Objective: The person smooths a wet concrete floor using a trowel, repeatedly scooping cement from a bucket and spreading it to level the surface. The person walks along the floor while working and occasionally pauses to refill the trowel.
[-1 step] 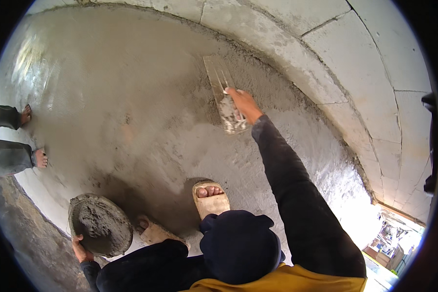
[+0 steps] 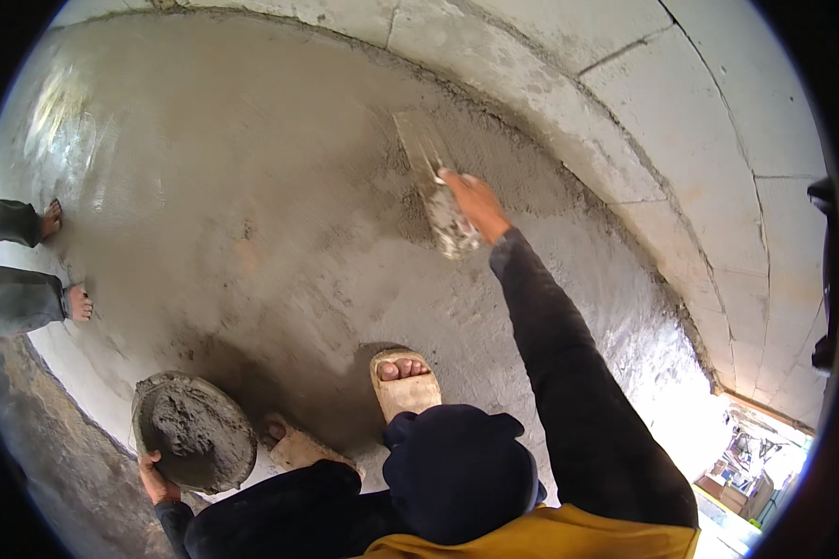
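Note:
My right hand (image 2: 475, 203) is wrapped round the handle of a flat, long-bladed plastering trowel (image 2: 418, 138). Its blade lies against the wet grey mortar surface (image 2: 280, 140), close to the foot of the wall. Mortar smears cover the end of the blade nearest me. At the lower left, my left hand (image 2: 158, 479) grips the rim of a round, mortar-caked bowl (image 2: 142, 419), thumb over the edge. Inside the bowl sits a heap of wet grey mortar (image 2: 188, 421). The fingers under the bowl are hidden.
A pale block wall (image 2: 690, 121) curves along the top and right. Another person's bare feet (image 2: 79, 303) stand at the left on the grey surface. My sandalled foot (image 2: 405, 382) is between my hands. A dark round cap (image 2: 461, 475) covers the bottom middle. Clutter (image 2: 750, 470) shows at lower right.
My right hand and the trowel have shifted slightly to the right and toward me. The left hand and the bowl have hardly moved.

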`<act>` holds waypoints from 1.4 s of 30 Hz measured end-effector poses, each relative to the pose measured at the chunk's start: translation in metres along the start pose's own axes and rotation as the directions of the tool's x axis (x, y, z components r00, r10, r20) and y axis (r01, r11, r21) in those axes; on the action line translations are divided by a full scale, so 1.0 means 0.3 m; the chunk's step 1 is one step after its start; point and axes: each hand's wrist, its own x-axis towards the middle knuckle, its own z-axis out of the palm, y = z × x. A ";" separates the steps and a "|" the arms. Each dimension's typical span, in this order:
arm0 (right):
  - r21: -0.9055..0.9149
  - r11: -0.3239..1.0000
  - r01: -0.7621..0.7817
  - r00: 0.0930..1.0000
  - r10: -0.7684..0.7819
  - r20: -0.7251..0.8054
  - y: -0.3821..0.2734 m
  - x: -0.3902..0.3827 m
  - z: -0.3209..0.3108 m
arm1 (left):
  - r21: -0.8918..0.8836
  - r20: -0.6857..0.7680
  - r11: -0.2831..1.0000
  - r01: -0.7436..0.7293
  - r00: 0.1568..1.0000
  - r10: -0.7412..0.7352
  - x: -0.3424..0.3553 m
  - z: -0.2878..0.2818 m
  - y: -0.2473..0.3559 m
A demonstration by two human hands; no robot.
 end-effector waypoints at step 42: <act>-0.599 0.792 0.115 0.867 -0.375 -0.328 0.137 -0.060 -0.350 | -0.102 0.063 0.992 -0.074 0.995 0.081 0.023 0.035 -0.042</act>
